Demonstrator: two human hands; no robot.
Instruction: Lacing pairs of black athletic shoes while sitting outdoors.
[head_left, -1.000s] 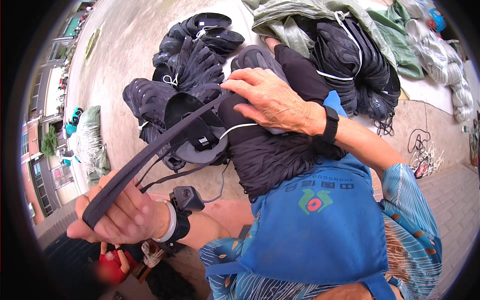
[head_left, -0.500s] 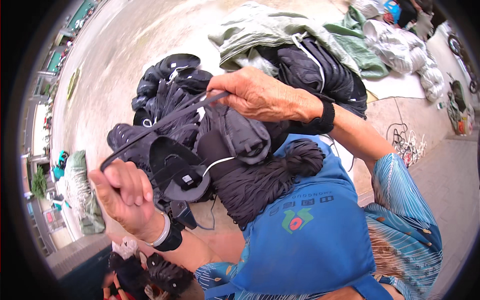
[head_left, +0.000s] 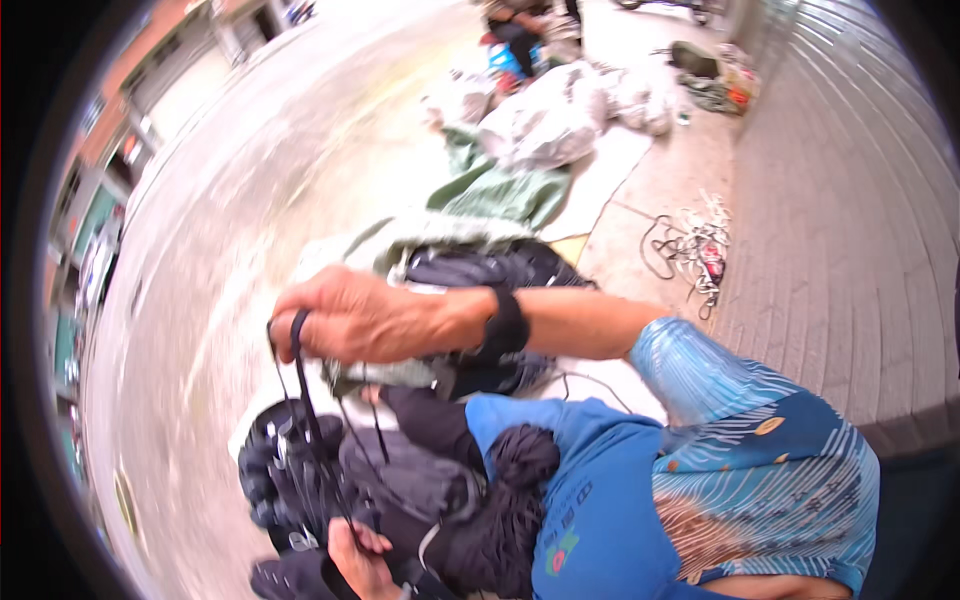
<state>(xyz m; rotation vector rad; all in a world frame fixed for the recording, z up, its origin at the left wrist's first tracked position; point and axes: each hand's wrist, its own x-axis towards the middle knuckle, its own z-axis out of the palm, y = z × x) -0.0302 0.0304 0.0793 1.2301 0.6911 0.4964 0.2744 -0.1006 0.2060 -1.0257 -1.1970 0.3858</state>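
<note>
My right hand is raised over the lap, its fingers closed on a black shoelace that hangs in a loop. Lower down, my left hand pinches the same lace beside the dark shoe pieces; part of this hand is cut off by the lower edge. Several black shoe uppers lie in a heap left of my legs. A dark grey upper rests by my lap. Next to it, a thick bundle of black laces lies against my blue apron.
Beyond my right arm, more black uppers sit in a pale green woven sack. Farther off are white sacks, a green sack and a seated person. Tangled cords lie on the pavement at right.
The view has swung to the right. The lace was stretched taut between both hands; now my right hand holds it high above my left, and it hangs in a loop.
</note>
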